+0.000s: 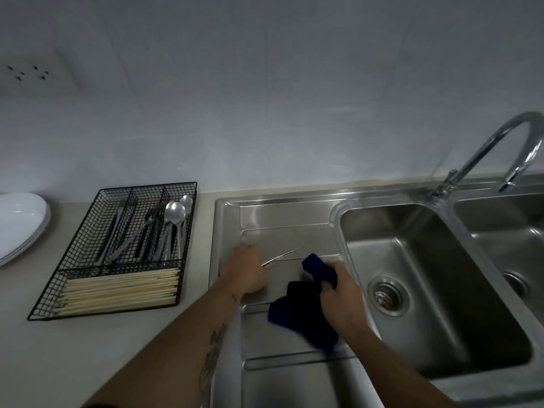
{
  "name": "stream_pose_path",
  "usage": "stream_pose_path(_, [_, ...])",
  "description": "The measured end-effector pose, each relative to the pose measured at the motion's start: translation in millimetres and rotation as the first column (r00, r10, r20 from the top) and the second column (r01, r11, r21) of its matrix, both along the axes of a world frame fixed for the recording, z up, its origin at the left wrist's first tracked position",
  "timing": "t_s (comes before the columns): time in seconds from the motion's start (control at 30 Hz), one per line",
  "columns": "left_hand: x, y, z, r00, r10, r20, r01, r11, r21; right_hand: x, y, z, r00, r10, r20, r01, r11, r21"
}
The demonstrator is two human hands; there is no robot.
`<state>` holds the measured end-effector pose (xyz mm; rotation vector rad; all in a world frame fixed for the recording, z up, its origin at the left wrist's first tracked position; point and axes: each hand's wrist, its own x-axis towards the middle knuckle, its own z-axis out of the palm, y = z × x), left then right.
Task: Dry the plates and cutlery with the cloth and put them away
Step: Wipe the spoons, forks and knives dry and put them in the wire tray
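Over the steel drainboard (294, 228), my left hand (244, 269) grips a thin metal piece of cutlery (282, 255) whose free end points up and right. What kind of cutlery it is, I cannot tell. My right hand (341, 295) holds a dark blue cloth (303, 313) bunched in its fingers, with one end just right of the cutlery's tip and the rest hanging onto the drainboard. A black wire cutlery basket (73, 254) on the counter to the left holds spoons (176, 214), forks, knives and pale chopsticks (120, 290). White plates (20, 225) are stacked at the far left.
A double steel sink lies to the right, with the near basin (426, 275) and its drain (388, 295), and a curved tap (482, 151) behind it. A pale tiled wall runs along the back, with a socket (29, 73) at upper left.
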<state>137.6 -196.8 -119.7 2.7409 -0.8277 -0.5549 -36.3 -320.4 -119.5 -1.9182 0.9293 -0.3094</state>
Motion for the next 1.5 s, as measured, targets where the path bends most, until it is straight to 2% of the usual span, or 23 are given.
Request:
stream_pose_path(0.07, [-0.2,1.4,2.0,1.000,-0.001,-0.006,0.001,1.000,0.010,4.1,-5.9,1.1,0.993,-0.100,0.057,0.087,0.978,0.191])
stream_pose_path(0.13, [-0.5,3.7,4.9,1.000,-0.010,-0.009,0.010,1.000,0.003,7.0,-8.6,4.5,0.987,-0.139,0.082,0.107,0.943,0.315])
stream_pose_path(0.33, [-2.7,15.9,12.5,0.997,-0.078,-0.009,0.077,0.996,-0.049,5.6,3.6,11.6,0.985,-0.134,0.109,0.085,0.927,0.366])
stream_pose_path(0.43, [-4.5,26.7,18.0,0.992,-0.119,0.033,0.121,0.991,-0.060,12.4,15.2,24.3,0.990,-0.110,0.092,0.088,0.974,0.211])
stream_pose_path(0.53, [-9.3,42.5,24.1,0.978,-0.162,0.132,0.177,0.979,-0.105,26.6,29.6,46.8,0.996,-0.067,0.059,0.076,0.985,-0.156])
stream_pose_path(0.6, [-13.4,51.7,32.1,0.950,-0.191,0.247,0.236,0.957,-0.169,35.4,44.5,58.2,0.999,-0.032,0.030,0.042,0.897,-0.440])
stream_pose_path(0.63, [-15.5,55.6,37.3,0.932,-0.199,0.304,0.269,0.940,-0.209,39.8,52.6,58.1,0.999,0.025,-0.025,-0.035,0.822,-0.568])
stream_pose_path(0.7, [-16.8,64.5,50.1,0.895,-0.195,0.400,0.320,0.907,-0.274,44.3,69.8,48.8,0.978,0.109,-0.176,-0.204,0.646,-0.736])
stream_pose_path(0.73, [-15.3,70.1,55.3,0.879,-0.191,0.436,0.339,0.894,-0.292,44.3,75.7,45.8,0.971,0.112,-0.212,-0.237,0.591,-0.771])
stream_pose_path(0.8, [-11.2,85.0,61.8,0.869,-0.188,0.457,0.351,0.886,-0.303,40.8,78.3,46.5,0.967,0.063,-0.246,-0.238,0.569,-0.787])
stream_pose_path(0.9, [-7.4,107.9,64.7,0.872,-0.171,0.459,0.353,0.868,-0.348,33.0,80.3,55.4,0.960,-0.029,-0.277,-0.202,0.611,-0.765])
stream_pose_path(0.97, [-7.8,116.9,68.6,0.871,-0.158,0.466,0.357,0.855,-0.377,33.1,92.5,61.4,0.969,-0.005,-0.247,-0.194,0.603,-0.774])
stream_pose_path(1.1, [-8.7,126.7,78.0,0.866,-0.145,0.478,0.371,0.827,-0.422,35.2,115.6,66.1,0.981,0.087,-0.173,-0.193,0.509,-0.839])
stream_pose_path(1.17, [-8.8,131.3,78.4,0.848,-0.178,0.499,0.411,0.816,-0.408,30.5,109.2,65.8,0.985,0.077,-0.153,-0.171,0.526,-0.833])
stream_pose_path(1.3, [-10.6,140.5,76.6,0.801,-0.228,0.553,0.458,0.828,-0.323,18.9,98.7,68.1,0.992,0.004,-0.124,-0.100,0.620,-0.778])
stream_pose_path(1.4, [-15.2,140.0,86.9,0.821,-0.265,0.506,0.444,0.854,-0.272,20.8,110.6,77.4,0.997,0.006,-0.083,-0.070,0.599,-0.798])
stream_pose_path(1.5, [-17.7,133.3,102.2,0.869,-0.260,0.420,0.392,0.881,-0.265,25.9,128.5,81.1,0.994,0.050,-0.095,-0.107,0.537,-0.837])
